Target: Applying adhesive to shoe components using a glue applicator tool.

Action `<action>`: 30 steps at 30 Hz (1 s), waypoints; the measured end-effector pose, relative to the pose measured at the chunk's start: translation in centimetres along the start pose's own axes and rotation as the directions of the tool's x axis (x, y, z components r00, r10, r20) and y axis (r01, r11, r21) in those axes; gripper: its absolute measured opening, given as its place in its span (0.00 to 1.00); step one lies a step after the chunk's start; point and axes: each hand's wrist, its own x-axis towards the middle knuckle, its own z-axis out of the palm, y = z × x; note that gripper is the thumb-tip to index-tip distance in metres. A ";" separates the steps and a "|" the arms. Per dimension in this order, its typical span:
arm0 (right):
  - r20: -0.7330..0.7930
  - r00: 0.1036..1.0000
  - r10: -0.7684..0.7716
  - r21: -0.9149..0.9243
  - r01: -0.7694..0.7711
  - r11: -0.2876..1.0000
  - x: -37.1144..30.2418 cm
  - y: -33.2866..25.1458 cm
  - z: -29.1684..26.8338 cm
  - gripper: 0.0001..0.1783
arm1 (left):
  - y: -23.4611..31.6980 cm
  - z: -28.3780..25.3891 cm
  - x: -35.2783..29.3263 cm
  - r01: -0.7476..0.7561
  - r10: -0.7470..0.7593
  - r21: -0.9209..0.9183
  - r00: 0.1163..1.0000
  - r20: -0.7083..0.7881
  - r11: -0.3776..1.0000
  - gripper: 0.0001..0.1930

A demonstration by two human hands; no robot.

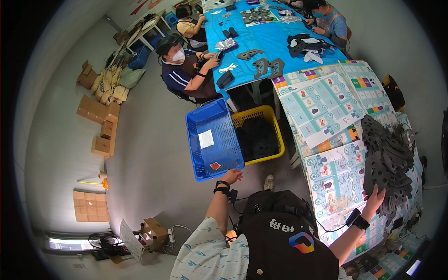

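Observation:
My left hand [232,176] hovers by the near right corner of a blue plastic basket [193,140], fingers loosely stretched to the right and nothing seen in them. Whether it touches the basket's rim I cannot tell. On the right, my right hand [374,200] lies at the near left edge of a heap of dark grey, flat cut-out pieces with holes [385,161]. Its fingers are spread against the heap, with no piece visibly gripped. A yellow basket [281,135] holding a dark mass stands beside and partly beneath the blue one.
Printed sheets [326,109] cover the table under the heap. Beyond, a blue-covered table [252,37] carries grey cut-out pieces [268,68] and small packets. A masked person [186,70] sits at its left side; others work farther along. Cardboard boxes [98,109] line the left wall.

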 end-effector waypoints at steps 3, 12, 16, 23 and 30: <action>-0.015 1.000 0.010 -0.015 -0.010 1.000 0.3 -0.4 0.6 0.33 | 1.2 0.2 0.4 -0.007 0.007 0.006 1.000 0.002 1.000 0.20; 0.095 0.932 -0.349 -0.156 0.360 0.920 -0.3 3.1 2.4 0.19 | -1.5 0.7 -1.7 -0.153 0.157 0.108 0.987 -0.028 0.982 0.21; 0.163 0.971 0.172 -0.107 -0.156 0.982 -5.0 -2.3 2.7 0.19 | 2.6 3.1 -3.2 0.055 0.315 0.642 0.837 -0.447 0.765 0.47; 0.171 0.930 -0.326 -0.222 0.359 0.907 -0.4 3.9 4.1 0.16 | 24.4 -4.3 -11.6 -0.115 0.803 0.809 0.265 -0.534 0.577 0.44; 0.274 0.944 -0.184 -0.250 0.254 0.934 -1.3 0.1 5.0 0.18 | 31.3 -2.2 -10.5 -0.275 0.887 0.845 0.090 -0.452 0.458 0.47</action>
